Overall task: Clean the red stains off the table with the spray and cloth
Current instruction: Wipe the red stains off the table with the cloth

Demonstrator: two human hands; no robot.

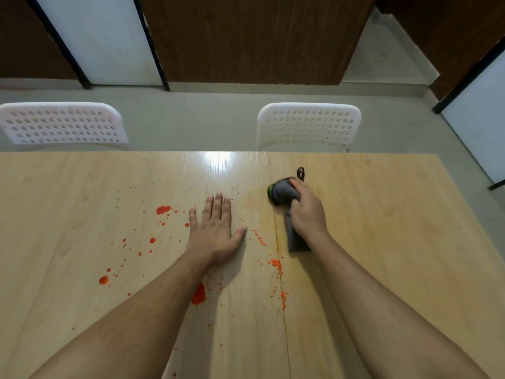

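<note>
A right hand (307, 212) grips a bunched grey cloth (284, 195) with a green edge, pressing it on the wooden table (396, 228), right of centre; a left hand (216, 231) lies flat, fingers straight, holding nothing; red stains (199, 294) spatter the table around and left of it; two white chairs (308, 124) stand beyond; no writing readable.

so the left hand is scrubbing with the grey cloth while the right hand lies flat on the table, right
Not quite: the hands are swapped. In the head view the right hand grips the grey cloth, while the left hand lies flat on the table.
</note>
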